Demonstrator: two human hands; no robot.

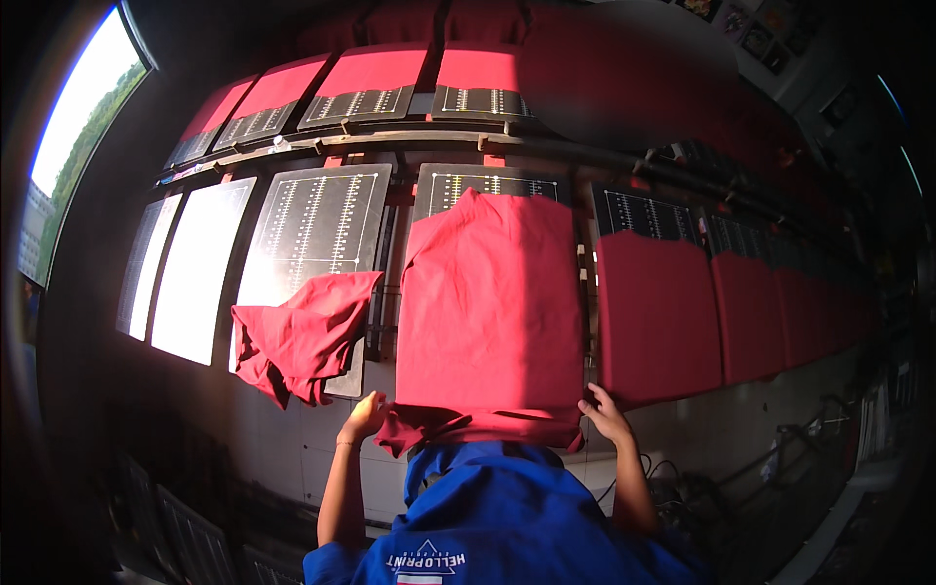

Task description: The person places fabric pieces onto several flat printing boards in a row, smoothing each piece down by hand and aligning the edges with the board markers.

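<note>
Flanking the lower end of a red shirt [487, 302], both bare hands sit at its two sides. The left hand [366, 416] has its fingers curled beside the lower left corner, and I cannot tell whether they pinch the cloth. The right hand [606, 416] is at the lower right edge, thumb and fingers bent and slightly parted; whether any fabric is caught between them I cannot tell either.

Between the hands, the shirt's lower end bunches in folds, just in front of the person's blue top [487, 507]. The rest of the shirt lies over a dark board [494, 183], whose far end, marked with white scales, shows beyond the cloth. Bright light falls over much of the shirt, with the right strip in shade.

To the left, a crumpled red cloth [304, 336] lies on the near part of another marked board [317, 214]. To the right, a second red shirt [658, 312] covers most of the next board. Beyond a long dark rail [409, 139] stands a further row of boards with red cloth on them.
</note>
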